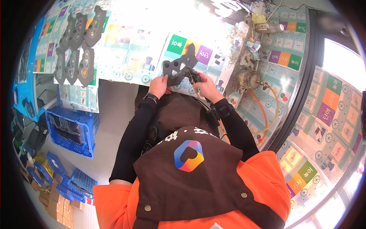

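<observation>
A dark grey moulded plastic part (176,68) with several cut-outs is held at a tilt over the near edge of the paper-covered table (122,72). My left hand (158,87) grips its lower left end between thumb and fingers. In my right hand (207,88) is a small, grimy spray gun (192,75) with a red piece at its back. Its nozzle end points left, close to the part's right side; whether they touch, I cannot tell. My right fingers wrap the handle and are partly hidden.
Several similar grey parts (87,63) lie in rows at the table's left. A blue crate (91,137) holding dark parts stands below them. To the right are a residue-coated pot (249,79), an orange hose (265,121) and a yellow hose (277,108). Cartons (57,202) sit lower left.
</observation>
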Action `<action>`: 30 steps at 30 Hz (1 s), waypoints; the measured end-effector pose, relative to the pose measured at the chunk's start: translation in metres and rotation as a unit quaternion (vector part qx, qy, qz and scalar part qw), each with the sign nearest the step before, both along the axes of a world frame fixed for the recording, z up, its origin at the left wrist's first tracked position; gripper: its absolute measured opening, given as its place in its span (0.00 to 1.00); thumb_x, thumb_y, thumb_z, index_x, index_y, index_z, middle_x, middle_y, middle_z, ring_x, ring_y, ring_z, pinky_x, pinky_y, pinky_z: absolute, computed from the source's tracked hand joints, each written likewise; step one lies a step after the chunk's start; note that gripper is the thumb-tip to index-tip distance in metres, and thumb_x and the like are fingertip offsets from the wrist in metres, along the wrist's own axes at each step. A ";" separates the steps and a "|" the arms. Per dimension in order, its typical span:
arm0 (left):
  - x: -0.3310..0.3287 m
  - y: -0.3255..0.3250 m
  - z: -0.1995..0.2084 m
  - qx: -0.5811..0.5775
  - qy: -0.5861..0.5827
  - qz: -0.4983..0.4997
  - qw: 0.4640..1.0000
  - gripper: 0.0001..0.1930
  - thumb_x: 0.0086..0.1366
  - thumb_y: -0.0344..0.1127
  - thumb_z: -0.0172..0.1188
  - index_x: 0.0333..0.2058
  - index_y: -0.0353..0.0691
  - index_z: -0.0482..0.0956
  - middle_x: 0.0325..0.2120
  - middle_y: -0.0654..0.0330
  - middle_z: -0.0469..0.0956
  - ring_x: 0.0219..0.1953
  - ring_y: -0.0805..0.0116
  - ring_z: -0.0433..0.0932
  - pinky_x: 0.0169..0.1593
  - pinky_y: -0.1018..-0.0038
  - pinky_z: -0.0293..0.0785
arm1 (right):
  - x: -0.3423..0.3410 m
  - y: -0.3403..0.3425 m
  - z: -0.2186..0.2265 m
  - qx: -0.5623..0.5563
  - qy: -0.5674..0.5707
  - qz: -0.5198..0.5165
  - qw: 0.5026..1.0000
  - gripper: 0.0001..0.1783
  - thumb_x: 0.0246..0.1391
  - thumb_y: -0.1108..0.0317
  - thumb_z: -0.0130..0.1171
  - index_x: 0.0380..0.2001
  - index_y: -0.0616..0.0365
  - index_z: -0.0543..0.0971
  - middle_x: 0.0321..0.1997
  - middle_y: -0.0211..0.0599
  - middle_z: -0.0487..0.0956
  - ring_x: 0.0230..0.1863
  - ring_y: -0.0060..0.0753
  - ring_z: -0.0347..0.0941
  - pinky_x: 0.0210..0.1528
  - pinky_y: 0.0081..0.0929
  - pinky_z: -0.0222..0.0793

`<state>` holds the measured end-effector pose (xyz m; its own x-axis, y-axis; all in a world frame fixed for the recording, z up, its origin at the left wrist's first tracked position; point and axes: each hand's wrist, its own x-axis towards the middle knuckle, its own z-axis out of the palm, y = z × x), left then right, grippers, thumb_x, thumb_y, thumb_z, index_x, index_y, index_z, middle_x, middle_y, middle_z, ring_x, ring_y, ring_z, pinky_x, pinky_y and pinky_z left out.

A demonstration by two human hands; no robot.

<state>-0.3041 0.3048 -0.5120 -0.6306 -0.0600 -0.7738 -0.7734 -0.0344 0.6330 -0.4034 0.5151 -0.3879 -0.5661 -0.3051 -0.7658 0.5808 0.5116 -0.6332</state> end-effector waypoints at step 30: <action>0.001 0.000 -0.004 0.016 -0.010 0.019 1.000 0.26 0.79 0.48 0.47 0.40 0.25 0.79 0.22 0.48 0.84 0.21 0.59 0.86 0.25 0.71 0.81 | -0.019 0.018 -0.014 -0.008 0.074 -0.105 0.992 0.11 0.45 0.80 0.54 0.36 0.66 0.76 0.26 0.34 0.77 0.25 0.25 0.74 0.27 0.23 0.66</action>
